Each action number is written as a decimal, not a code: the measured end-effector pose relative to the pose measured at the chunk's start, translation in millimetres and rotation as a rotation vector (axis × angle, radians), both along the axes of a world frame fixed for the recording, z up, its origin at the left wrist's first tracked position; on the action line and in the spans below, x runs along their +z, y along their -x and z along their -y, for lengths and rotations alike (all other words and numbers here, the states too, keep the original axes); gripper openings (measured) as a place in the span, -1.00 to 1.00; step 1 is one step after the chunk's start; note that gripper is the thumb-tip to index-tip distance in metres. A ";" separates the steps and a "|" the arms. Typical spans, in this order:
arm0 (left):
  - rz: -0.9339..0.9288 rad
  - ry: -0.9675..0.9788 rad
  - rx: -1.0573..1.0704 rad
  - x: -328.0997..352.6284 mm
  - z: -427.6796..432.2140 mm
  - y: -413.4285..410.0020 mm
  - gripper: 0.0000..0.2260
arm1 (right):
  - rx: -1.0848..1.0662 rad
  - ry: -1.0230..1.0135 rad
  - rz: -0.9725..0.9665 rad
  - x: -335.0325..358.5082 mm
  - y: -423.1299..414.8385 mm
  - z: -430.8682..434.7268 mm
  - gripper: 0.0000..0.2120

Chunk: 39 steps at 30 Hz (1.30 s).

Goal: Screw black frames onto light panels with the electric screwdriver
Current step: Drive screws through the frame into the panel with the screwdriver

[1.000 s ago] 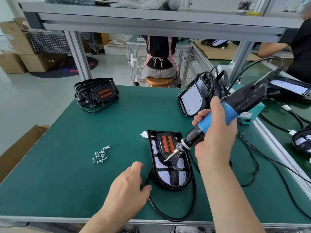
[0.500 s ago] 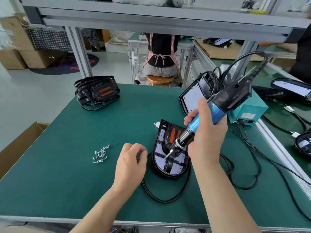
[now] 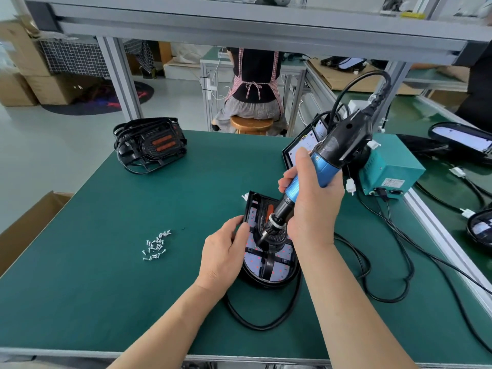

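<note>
A light panel [image 3: 277,265] with a black frame on it lies on the green table, its cord looping toward me. My left hand [image 3: 226,255] grips the panel's left edge, fingers curled over the rim. In my right hand [image 3: 314,206] is the blue and black electric screwdriver [image 3: 327,161], tilted down to the left. Its bit tip touches the frame near the panel's middle. A small heap of silver screws [image 3: 155,246] lies to the left of my left hand.
A stack of black frames [image 3: 150,143] sits at the table's back left. More light panels [image 3: 306,145] lean at the back right beside a teal power box [image 3: 388,171]. Cables trail over the right side. A person sits on a stool behind the table.
My left hand moved right from the bare table and took hold of the panel's left edge. The screwdriver tip came down onto the frame.
</note>
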<state>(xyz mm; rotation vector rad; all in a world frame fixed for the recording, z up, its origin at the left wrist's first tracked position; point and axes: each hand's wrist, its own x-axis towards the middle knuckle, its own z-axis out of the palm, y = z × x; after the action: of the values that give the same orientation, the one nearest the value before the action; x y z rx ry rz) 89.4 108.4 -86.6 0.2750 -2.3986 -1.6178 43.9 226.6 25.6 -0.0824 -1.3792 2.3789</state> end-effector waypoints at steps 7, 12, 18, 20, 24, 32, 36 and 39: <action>-0.017 0.100 0.047 0.1 -4.8 -8.3 -0.65 | 0.056 -0.013 -0.004 -4.8 -1.2 4.9 -0.81; -0.013 0.115 0.047 1.5 -5.4 -8.3 -0.63 | 0.086 -0.007 0.002 -8.5 -1.0 8.0 -0.80; -0.016 0.141 0.047 0.7 -3.4 -9.4 -0.65 | 0.099 -0.028 -0.017 -10.1 0.7 9.0 -0.80; -0.030 0.153 0.047 0.0 -3.4 -9.4 -0.65 | 0.101 -0.032 -0.024 -10.7 1.0 8.8 -0.78; -0.056 0.178 0.043 -0.2 -3.8 -7.5 -0.63 | 0.095 -0.045 -0.029 -12.0 -0.1 8.5 -0.80; -0.053 0.187 0.036 -1.0 -2.8 -6.6 -0.67 | 0.088 -0.026 -0.054 -6.8 -3.5 8.0 -0.79; -0.065 0.194 0.033 -0.3 -3.1 -6.1 -0.69 | 0.080 -0.064 -0.038 -9.8 -5.9 10.3 -0.81; -0.075 0.197 0.028 0.4 -3.3 -5.8 -0.67 | 0.079 -0.053 -0.029 -10.4 -6.4 11.5 -0.82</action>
<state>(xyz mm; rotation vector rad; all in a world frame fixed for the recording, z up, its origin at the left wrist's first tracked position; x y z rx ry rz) 95.2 111.7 -86.2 0.2072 -2.4613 -1.3427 50.4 215.0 15.2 0.0217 -1.4564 2.3954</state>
